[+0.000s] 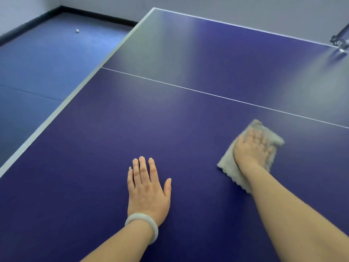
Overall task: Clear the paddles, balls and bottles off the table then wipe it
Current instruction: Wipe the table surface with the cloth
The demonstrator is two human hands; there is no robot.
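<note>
Left hand (148, 190) flat on table (94, 186), right hand (253, 148) on cloth (229, 167) beside it, ball (77, 31) on floor (37, 63) left

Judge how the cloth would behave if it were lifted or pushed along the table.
Probably floppy: the cloth looks thin, with a wavy edge, and lies flat under the right hand. It is likely light, being so thin. It should slide easily on the glossy table, but may bunch if pushed by one edge.
</note>
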